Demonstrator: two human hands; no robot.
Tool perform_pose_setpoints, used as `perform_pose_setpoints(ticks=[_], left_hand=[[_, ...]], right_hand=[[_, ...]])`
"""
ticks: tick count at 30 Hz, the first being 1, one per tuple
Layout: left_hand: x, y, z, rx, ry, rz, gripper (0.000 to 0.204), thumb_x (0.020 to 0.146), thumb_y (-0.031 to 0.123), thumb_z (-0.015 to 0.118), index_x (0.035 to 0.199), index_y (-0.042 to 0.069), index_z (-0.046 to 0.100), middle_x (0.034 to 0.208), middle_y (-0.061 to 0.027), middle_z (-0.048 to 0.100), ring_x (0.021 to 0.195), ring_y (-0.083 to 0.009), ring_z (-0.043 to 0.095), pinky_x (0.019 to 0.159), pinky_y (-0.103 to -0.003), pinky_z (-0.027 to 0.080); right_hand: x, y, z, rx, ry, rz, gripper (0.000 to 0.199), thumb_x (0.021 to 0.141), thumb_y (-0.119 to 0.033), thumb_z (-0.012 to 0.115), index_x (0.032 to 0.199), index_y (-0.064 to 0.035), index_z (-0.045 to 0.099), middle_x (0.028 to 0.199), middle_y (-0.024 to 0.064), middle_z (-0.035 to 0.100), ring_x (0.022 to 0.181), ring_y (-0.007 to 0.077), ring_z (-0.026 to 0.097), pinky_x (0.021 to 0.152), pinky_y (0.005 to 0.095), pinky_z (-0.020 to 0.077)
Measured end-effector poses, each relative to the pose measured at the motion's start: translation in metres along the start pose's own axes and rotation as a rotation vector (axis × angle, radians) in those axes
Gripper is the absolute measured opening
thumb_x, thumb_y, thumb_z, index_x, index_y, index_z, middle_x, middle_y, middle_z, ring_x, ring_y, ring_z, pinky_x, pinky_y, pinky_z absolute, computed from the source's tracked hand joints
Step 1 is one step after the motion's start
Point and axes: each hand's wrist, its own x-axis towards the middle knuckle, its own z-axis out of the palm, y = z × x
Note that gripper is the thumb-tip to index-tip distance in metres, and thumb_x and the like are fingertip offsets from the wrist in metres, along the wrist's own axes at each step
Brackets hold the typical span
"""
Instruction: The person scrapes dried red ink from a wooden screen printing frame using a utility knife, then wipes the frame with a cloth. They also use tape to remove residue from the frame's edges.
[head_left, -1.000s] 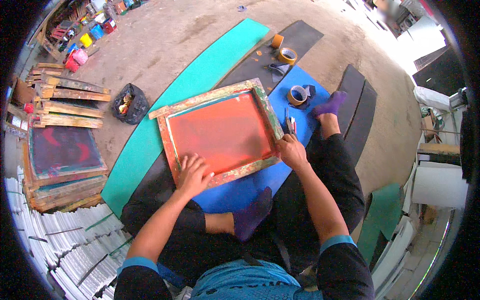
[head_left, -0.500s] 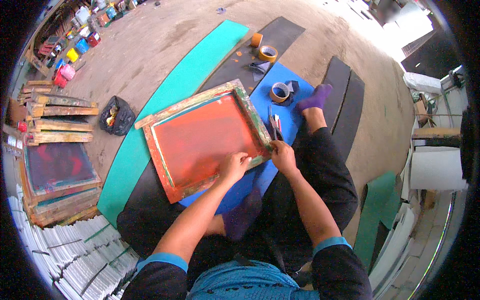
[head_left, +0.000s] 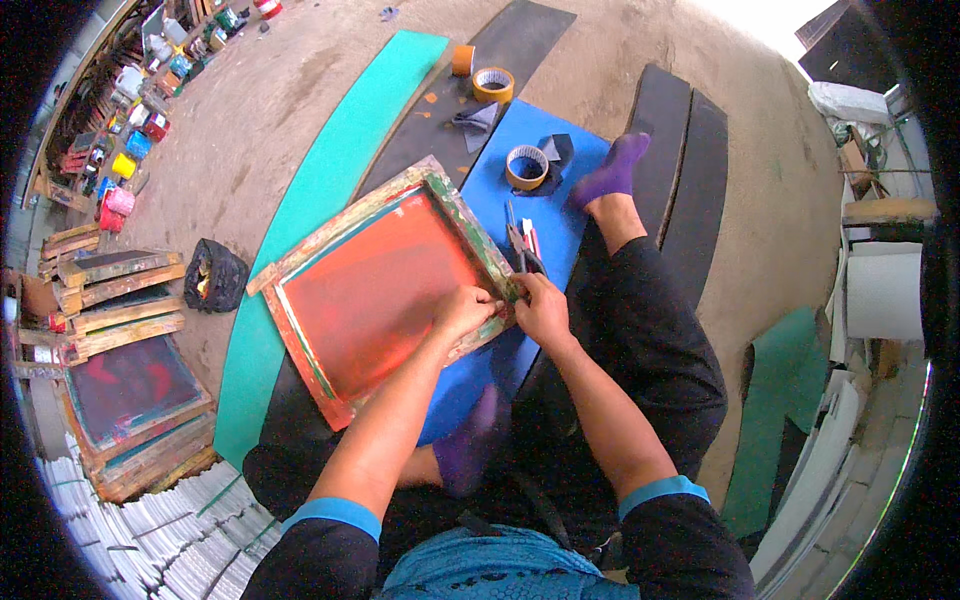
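Observation:
A wooden screen-printing frame (head_left: 335, 222), smeared with paint and strung with orange-stained mesh (head_left: 370, 285), lies tilted in front of me. Over the mesh by its near right corner is my left hand (head_left: 466, 312), fingers pinched together; whatever they hold is too small to make out. My right hand (head_left: 543, 308) is closed at the outer edge of that same corner, thumb and fingers on the wood. Just beyond it, scissors (head_left: 516, 236) with dark handles lie on a blue mat (head_left: 560, 225), beside a slim white-and-red item (head_left: 530, 236). The fingertips of both hands nearly meet.
A tape roll (head_left: 524, 186) sits on the blue mat; other tape rolls (head_left: 493, 95) lie on a dark mat (head_left: 520, 40). Leftward are a teal mat (head_left: 330, 170), a black bag (head_left: 216, 275), stacked frames (head_left: 140, 400) and bundled white sheets (head_left: 200, 530). My socked foot (head_left: 612, 172) is right.
The view has shifted, so the mats and frame sit further left. My left hand has come closer to the frame's corner and to my right hand, which keeps its place there.

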Motion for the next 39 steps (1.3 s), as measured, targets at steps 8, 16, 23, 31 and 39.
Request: perform_pose_setpoints(ticks=[8,16,23,31,39], left_hand=[[-0.004,0.017,-0.008,0.285,0.113,0.184,0.027,0.086,0.031,0.066,0.086,0.005,0.073,0.083,-0.0206,0.071,0.079,-0.0395,0.069,0.075,-0.052,0.053],[-0.007,0.011,0.007,0.218,0.331,0.102,0.017,0.084,0.015,0.061,0.083,-0.001,0.068,0.088,-0.0268,0.069,0.087,-0.0438,0.067,0.080,-0.054,0.051],[-0.019,0.010,0.014,-0.007,0.423,0.048,0.023,0.088,0.024,0.064,0.082,0.002,0.068,0.087,-0.0253,0.069,0.083,-0.0444,0.067,0.075,-0.056,0.051],[-0.019,0.026,-0.004,0.201,0.243,0.213,0.019,0.089,0.021,0.060,0.097,0.004,0.066,0.089,-0.0234,0.069,0.086,-0.0443,0.066,0.078,-0.057,0.051],[-0.015,0.011,-0.009,0.176,0.218,0.502,0.018,0.085,0.007,0.055,0.097,0.003,0.067,0.103,-0.0184,0.065,0.095,-0.0404,0.064,0.082,-0.051,0.052]], right_hand=[[0.004,-0.009,0.010,-0.124,0.118,-0.016,0.041,0.080,-0.012,0.064,0.121,-0.0101,0.062,0.104,0.0143,0.064,0.100,0.0372,0.062,0.084,0.0463,0.0525],[0.017,-0.012,0.039,-0.294,0.390,-0.061,0.036,0.092,-0.016,0.059,0.127,-0.0080,0.059,0.121,0.0143,0.059,0.113,0.0339,0.054,0.094,0.0466,0.0422],[0.016,-0.008,0.043,-0.307,0.373,-0.038,0.035,0.094,-0.021,0.058,0.127,-0.0101,0.058,0.120,0.0125,0.060,0.111,0.0334,0.054,0.092,0.0462,0.0425],[0.015,-0.003,0.044,-0.305,0.389,-0.019,0.036,0.095,-0.028,0.057,0.127,-0.0107,0.058,0.119,0.0121,0.061,0.109,0.0342,0.056,0.091,0.0481,0.0438],[0.014,-0.005,0.043,-0.321,0.376,0.011,0.035,0.095,-0.029,0.058,0.125,-0.0095,0.058,0.116,0.0124,0.062,0.107,0.0339,0.057,0.089,0.0469,0.0439]])
